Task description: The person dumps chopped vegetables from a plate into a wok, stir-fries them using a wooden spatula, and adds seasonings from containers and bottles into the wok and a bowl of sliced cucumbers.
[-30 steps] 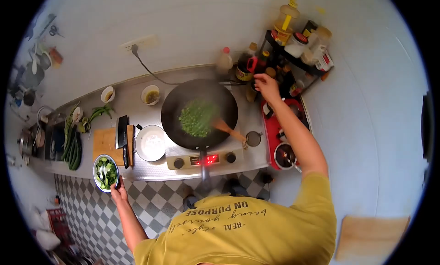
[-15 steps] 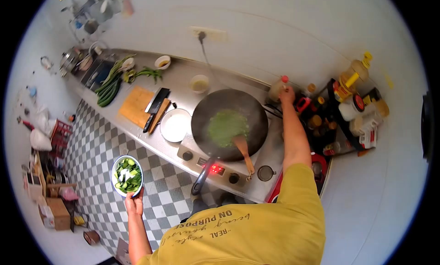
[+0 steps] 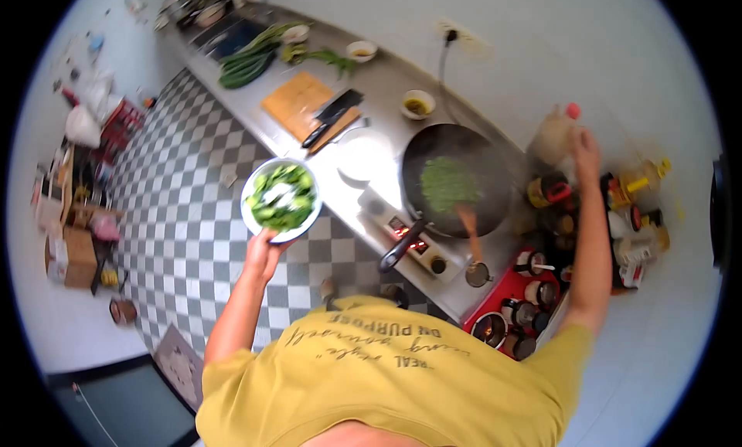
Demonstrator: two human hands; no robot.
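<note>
My left hand (image 3: pixel 267 254) grips the rim of a white bowl (image 3: pixel 248 210) over the floor. Sliced cucumber (image 3: pixel 267 215) and dark green pieces fill it, with a white heap (image 3: pixel 280 194) on top. At the right, my right hand (image 3: pixel 585 147) is closed on a pale plastic jug (image 3: pixel 551 138) with a red cap; blur hides its handle. The jug is held near the wall, above the bottles. Between my hands, a dark wok (image 3: pixel 495 192) sits on the cooktop. It holds green food (image 3: pixel 448 184), and a wooden spatula (image 3: pixel 470 234) leans in it.
Left of the wok are a white plate (image 3: pixel 365 155), a small bowl (image 3: pixel 418 104), and a cutting board (image 3: pixel 297 103) with a cleaver (image 3: pixel 338 107). Cucumbers (image 3: pixel 246 70) lie by the sink (image 3: pixel 228 39). A red tray (image 3: pixel 495 296) of seasoning jars stands right of the cooktop. The wok handle (image 3: pixel 402 248) juts toward me.
My right hand has raised the jug from among the bottles by the wall. The bowl in my left hand has come closer to the counter and my body. My view has turned.
</note>
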